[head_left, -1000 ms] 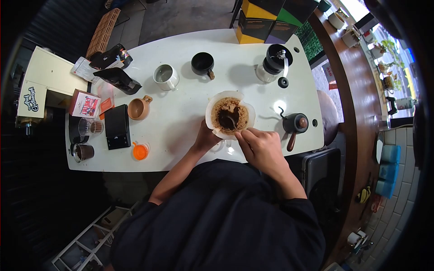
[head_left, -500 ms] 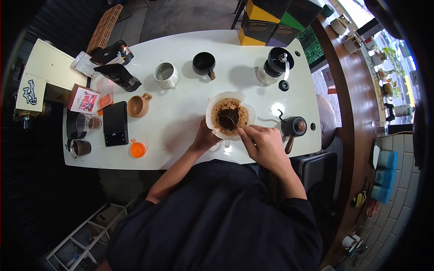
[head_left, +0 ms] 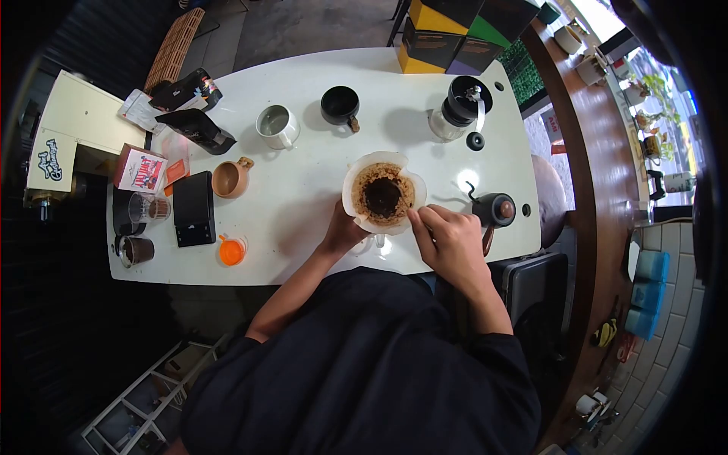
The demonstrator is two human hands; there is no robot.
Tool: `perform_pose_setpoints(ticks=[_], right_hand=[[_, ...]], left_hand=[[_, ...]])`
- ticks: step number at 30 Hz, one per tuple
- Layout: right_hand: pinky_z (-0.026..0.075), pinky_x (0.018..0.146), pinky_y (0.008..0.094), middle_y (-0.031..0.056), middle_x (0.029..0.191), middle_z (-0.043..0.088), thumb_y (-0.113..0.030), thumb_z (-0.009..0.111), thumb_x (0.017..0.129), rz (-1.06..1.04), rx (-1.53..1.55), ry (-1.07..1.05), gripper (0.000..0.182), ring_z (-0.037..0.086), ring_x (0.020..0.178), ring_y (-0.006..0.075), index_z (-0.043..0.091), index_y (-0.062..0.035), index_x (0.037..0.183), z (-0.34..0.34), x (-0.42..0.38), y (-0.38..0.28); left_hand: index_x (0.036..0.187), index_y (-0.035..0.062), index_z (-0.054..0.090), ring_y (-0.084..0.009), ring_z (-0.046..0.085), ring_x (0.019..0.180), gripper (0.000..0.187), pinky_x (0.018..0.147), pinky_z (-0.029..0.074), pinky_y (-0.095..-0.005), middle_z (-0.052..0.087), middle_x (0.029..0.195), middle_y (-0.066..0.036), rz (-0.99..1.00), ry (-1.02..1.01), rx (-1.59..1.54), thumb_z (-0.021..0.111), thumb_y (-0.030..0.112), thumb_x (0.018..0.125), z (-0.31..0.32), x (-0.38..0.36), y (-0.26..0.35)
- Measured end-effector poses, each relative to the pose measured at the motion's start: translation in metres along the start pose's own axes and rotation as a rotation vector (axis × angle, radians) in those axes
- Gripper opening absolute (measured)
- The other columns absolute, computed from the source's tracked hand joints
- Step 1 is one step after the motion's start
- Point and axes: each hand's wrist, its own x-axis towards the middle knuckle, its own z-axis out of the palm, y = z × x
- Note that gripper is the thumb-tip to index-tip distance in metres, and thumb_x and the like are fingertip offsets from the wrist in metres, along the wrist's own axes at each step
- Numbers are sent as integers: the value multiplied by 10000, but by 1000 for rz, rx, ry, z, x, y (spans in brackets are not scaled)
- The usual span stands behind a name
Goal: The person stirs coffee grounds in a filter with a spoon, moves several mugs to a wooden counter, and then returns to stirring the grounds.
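A coffee dripper lined with a white paper filter [head_left: 351, 189] stands near the table's front edge. Wet coffee grounds [head_left: 381, 196] coat the paper's walls, around a dark pool in the middle. My left hand [head_left: 345, 230] grips the dripper from its left side, the fingers partly hidden under the rim. My right hand [head_left: 449, 241] is closed in a pinch at the right rim, on a thin utensil that looks like a spoon and is mostly hidden by the fingers. Below the dripper, a clear glass handle [head_left: 380, 241] shows. The gooseneck kettle [head_left: 497, 209] is right of my right hand.
A hand grinder [head_left: 459, 110], black cup [head_left: 340, 106], white mug [head_left: 278, 127] and brown cup [head_left: 230, 180] stand on the table [head_left: 303, 182]. To the left are a black scale [head_left: 195, 209], an orange scoop [head_left: 231, 251], coffee bags [head_left: 199, 129] and glasses [head_left: 136, 249]. Boxes [head_left: 455, 38] stack at the back.
My right hand has shifted slightly right, and the utensil tip seen in the grounds earlier no longer shows there. My left hand stays on the dripper.
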Motion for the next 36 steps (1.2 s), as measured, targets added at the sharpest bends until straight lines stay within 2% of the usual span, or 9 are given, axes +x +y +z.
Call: perform_pose_setpoints(ticks=[5,7,11,14,17,21,27,29,36], right_hand=[[435,484,416,95,627,554,-125,684,954,-101,23,-46,296,587,515,311,544,-45,705,14,-9,-9],[439,485,413,90,621,536,-125,688,949,-80,62,-27,313,590,519,309,517,-52,697,3,-8,-17],[439,480,401,81,618,537,-113,683,951,-91,14,-30,277,587,513,295,553,-56,713,12,-4,-6],[442,483,406,87,625,551,-118,671,961,-71,-15,52,262,591,522,305,572,-53,727,7,-3,-5],[447,488,411,92,636,564,-127,675,960,-20,-35,47,261,597,531,314,574,-55,730,3,-3,-6],[440,482,411,92,630,561,-127,691,948,-76,13,-24,296,598,533,315,539,-55,704,14,-9,-7],[439,485,416,97,633,556,-113,682,950,-29,70,-14,286,595,534,309,546,-45,707,-9,-9,-12],[438,478,402,73,638,580,-179,674,978,-88,50,-57,310,603,512,288,566,-62,711,1,-8,-5],[451,482,401,78,634,585,-193,665,986,-24,-27,38,286,612,519,292,580,-68,743,2,-4,-6]], left_hand=[[1177,20,668,-224,720,1026,510,916,569,-368,741,1116,-103,25,8,-12,901,161,745,-3,-3,-3],[1170,16,667,-221,721,1019,514,914,569,-370,741,1108,-106,27,-17,118,908,160,739,-4,-6,-7],[1168,12,664,-220,721,1017,509,914,569,-371,741,1112,-105,-27,-7,16,906,141,740,-1,-4,-6],[1175,10,661,-217,720,1017,508,916,568,-370,740,1119,-101,51,14,13,902,128,743,-1,-1,-6],[1187,13,662,-219,717,1027,513,922,565,-367,738,1131,-98,11,-1,17,899,122,746,0,-3,-7],[1188,13,665,-219,713,1038,517,925,563,-365,736,1137,-101,44,8,16,901,114,739,-2,-3,-7],[1180,12,669,-227,715,1041,510,930,563,-366,740,1126,-103,30,0,46,900,108,736,-2,-5,-6],[1182,13,669,-229,715,1044,512,933,563,-366,740,1126,-104,36,-12,49,901,109,735,-2,-4,-7],[1184,14,670,-233,716,1050,509,934,564,-371,740,1131,-107,30,7,35,899,113,739,0,-2,-5]])
